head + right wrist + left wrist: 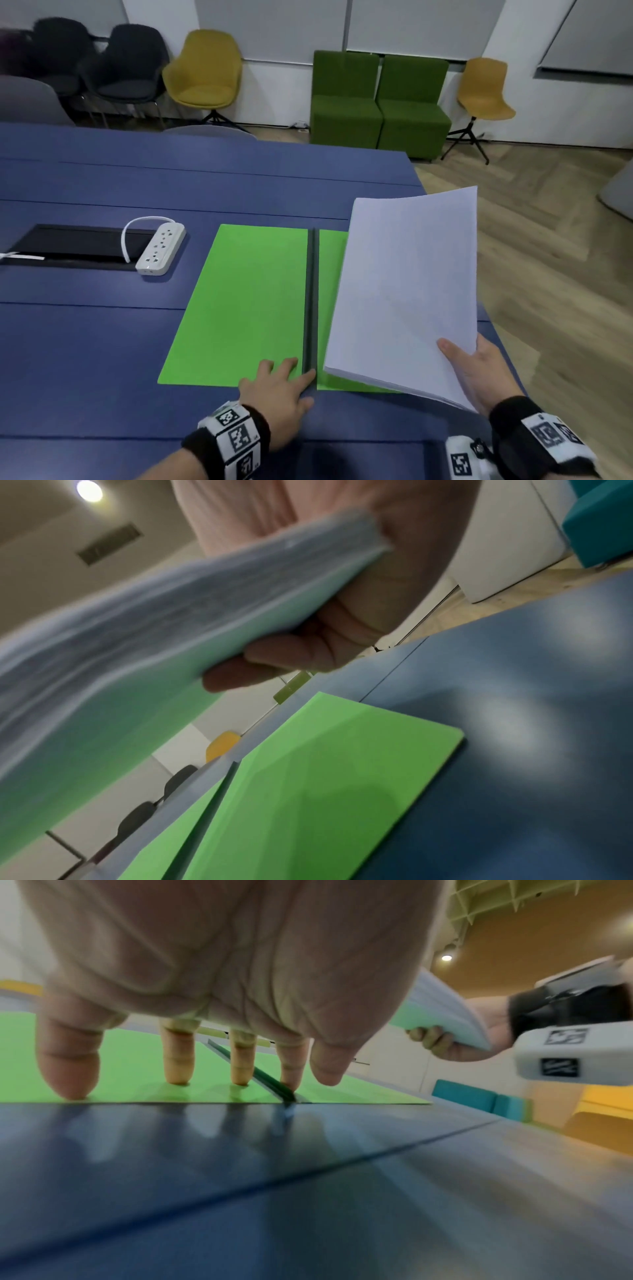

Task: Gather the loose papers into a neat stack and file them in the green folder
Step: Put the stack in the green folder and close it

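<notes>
The green folder (pixel 246 301) lies open and flat on the blue table (pixel 85 342), its dark spine (pixel 311 301) running away from me. My left hand (pixel 277 380) rests with straight fingers on the folder's near edge by the spine; in the left wrist view its fingertips (pixel 176 1081) press on the folder (pixel 137 1069). My right hand (pixel 479 373) grips the near right corner of a thick stack of white papers (pixel 407 291), held tilted above the folder's right half. In the right wrist view the fingers (pixel 274 656) curl under the stack (pixel 154 610) above the folder (pixel 325 791).
A white power strip (pixel 161 248) lies left of the folder beside a black cable hatch (pixel 75 245). The table's right edge (pixel 421 185) runs close to the papers, with wooden floor beyond. Chairs and green armchairs (pixel 376 99) stand at the far wall.
</notes>
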